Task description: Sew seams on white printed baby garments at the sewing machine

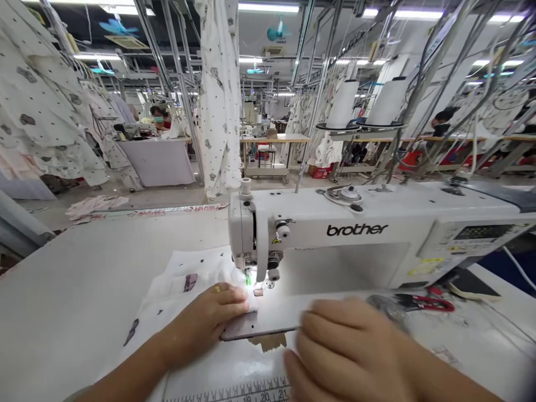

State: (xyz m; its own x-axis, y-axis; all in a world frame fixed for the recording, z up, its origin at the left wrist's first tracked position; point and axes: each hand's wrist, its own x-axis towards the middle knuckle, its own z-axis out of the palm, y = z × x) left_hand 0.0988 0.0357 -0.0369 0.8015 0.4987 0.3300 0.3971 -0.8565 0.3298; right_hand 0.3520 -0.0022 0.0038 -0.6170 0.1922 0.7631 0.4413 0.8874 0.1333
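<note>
White printed fabric with dark motifs lies on the sewing table and runs under the presser foot of a white sewing machine. My left hand rests on this fabric just left of the foot, its fingers lying flat and pointing right. At the front right, my right hand is raised in front of the machine bed, apart from the fabric. Its fingers are curled in and smeared by motion; anything inside them is hidden. A ruler strip shows along the near table edge.
Red-handled scissors and a dark pad lie under the machine's right end. Thread cones stand above the machine. Printed cloth hangs behind it. A person sits at a far machine on the left.
</note>
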